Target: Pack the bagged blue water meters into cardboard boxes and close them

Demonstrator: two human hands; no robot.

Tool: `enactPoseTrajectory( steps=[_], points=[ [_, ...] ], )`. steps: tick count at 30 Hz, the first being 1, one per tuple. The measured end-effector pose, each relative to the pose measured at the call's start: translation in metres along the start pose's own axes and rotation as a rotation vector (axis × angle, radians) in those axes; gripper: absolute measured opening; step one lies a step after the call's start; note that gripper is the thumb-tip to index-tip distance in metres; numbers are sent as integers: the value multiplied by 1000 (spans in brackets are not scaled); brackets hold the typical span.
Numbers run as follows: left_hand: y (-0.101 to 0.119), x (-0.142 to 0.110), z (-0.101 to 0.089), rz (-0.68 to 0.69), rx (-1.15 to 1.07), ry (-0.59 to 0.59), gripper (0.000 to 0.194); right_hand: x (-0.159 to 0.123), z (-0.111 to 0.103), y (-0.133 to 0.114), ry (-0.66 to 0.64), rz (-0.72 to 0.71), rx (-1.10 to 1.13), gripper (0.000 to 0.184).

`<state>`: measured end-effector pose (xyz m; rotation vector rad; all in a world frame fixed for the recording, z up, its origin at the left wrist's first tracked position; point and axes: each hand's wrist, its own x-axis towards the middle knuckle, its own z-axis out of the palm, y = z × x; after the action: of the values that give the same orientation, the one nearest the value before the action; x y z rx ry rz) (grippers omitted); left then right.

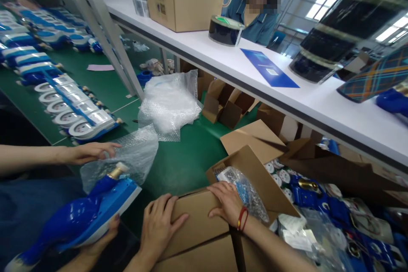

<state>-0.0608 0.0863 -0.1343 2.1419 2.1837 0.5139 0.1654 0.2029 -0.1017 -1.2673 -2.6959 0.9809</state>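
A brown cardboard box (197,238) stands at the bottom centre, one flap folded down and another flap (255,174) standing open. My left hand (159,225) lies flat on the folded flap with its fingers spread. My right hand (228,204), a red string on its wrist, curls its fingers over that flap's edge. Just behind it a bubble-wrapped blue item (244,189) sticks out of the box.
On the left, a co-worker's hand (91,152) presses a bubble-wrap sheet (134,153) while another hand (102,238) holds a blue and white device (83,214). More bubble wrap (170,102) lies on the green belt (181,165). Rows of blue devices (73,114) sit left; loose ones right. A white shelf (255,89) overhangs; a person sits beyond it.
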Motion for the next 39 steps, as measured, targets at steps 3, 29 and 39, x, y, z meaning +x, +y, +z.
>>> enactPoseTrajectory(
  steps=[3,29,39],
  points=[
    [1,-1,0,9,-10,30,43,-4,0,-5,16,20,21,63],
    [-2,0,18,-59,48,-244,60,5,24,-9,-166,-5,-176,88],
    [159,25,-3,274,-388,-367,54,-139,-46,13,910,511,-148,57]
  ],
)
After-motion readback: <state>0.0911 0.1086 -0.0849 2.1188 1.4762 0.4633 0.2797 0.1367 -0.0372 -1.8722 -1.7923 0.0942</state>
